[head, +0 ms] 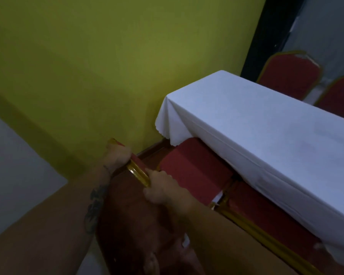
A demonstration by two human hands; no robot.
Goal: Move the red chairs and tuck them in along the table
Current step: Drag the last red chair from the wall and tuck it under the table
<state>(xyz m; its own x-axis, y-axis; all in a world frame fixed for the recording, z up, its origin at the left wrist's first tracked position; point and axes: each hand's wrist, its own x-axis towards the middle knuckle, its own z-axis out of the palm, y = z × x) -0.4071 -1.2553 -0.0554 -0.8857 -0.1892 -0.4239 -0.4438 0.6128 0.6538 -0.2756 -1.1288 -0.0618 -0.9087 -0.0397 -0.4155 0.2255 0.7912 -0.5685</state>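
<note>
Item 1, table point(266, 124): long, draped in a white cloth point(298, 187) hanging down its near side; its long axis runs from the yellow wall point(87, 66) toward the lower right of view. All places below are given relative to this table.

Item 2, red chair in hand point(131, 211): gold-framed, on the table's near side, by its wall end. Its top rail point(138, 172) runs roughly parallel to the table's long edge; the red seat point(193, 175) points toward the table, its front edge reaching under the hanging cloth. The backrest fills the space between my forearms, dark and blurred.

Item 3, my left hand point(118, 155): fingers curled shut over the rail's end nearer the wall, farthest from the table.

Item 4, my right hand point(163, 190): closed around the same rail at its other end, nearer the table, thumb lying along the gold tube.

Item 5, second red chair point(270, 219): just beside the first along the same near side, farther from the wall, its seat partly beneath the cloth, its gold frame close to my right forearm.

Item 6, two more red chairs point(290, 74) point(340, 98): backs showing above the table's far edge, side by side.

Item 7, skirting board point(153, 149): dark wood strip at the wall's foot, just off the table's end, close behind the held chair's seat corner.

Item 8, pale wall point(12, 165): left of the yellow one, well apart from the table
</note>
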